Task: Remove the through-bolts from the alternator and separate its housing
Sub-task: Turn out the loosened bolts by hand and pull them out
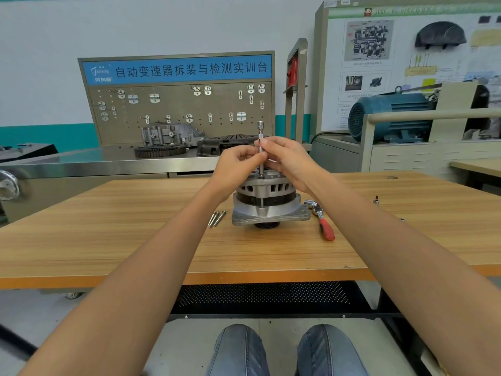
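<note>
A wooden desk (108, 240) is filling the middle of the view, and a small metal socket piece (376, 200) is standing near its far right edge. Beyond the desk's far edge, a steel workbench (108, 164) is carrying a pegboard (179, 109) with a blue sign (176, 69), a grey cast housing (168, 135) and a toothed ring (160, 151). To the right, a blue electric motor (390, 116) is sitting before a display board (406, 50).

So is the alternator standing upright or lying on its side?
Upright: the alternator stands on the table, pulley end down, finned housing on top.
</note>
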